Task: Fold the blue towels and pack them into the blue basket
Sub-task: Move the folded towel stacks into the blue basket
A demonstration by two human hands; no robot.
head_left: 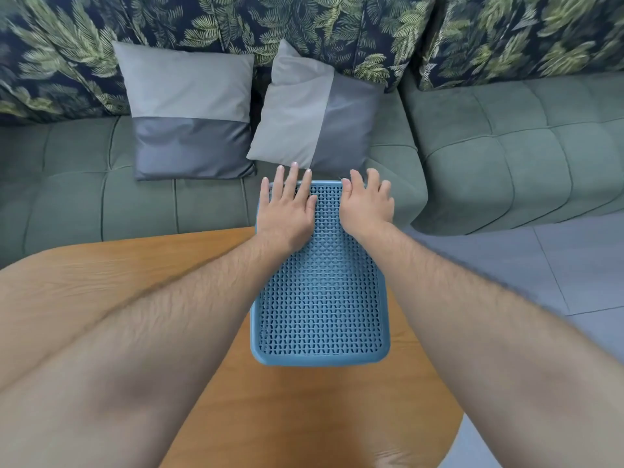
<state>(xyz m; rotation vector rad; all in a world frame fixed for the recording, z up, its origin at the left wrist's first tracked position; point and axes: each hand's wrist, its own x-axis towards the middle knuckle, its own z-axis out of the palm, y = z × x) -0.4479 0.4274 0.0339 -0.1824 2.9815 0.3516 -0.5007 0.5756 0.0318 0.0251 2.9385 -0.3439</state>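
Both hands sit at the blue basket's (320,298) far end: left hand (287,207) splayed flat, right hand (366,204) curling fingers over its rim. That end overhangs the table (304,417), so pressing down could tip it.

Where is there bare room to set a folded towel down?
Free: the wooden table left of the blue basket, and its near end between the forearms; the sofa seat left of the left pillow; the right sofa section. Crowded: the basket's far end, under the left hand and right hand, with the right pillow just behind.

Blue basket (320,298) (lattice face up); on table (101,261)
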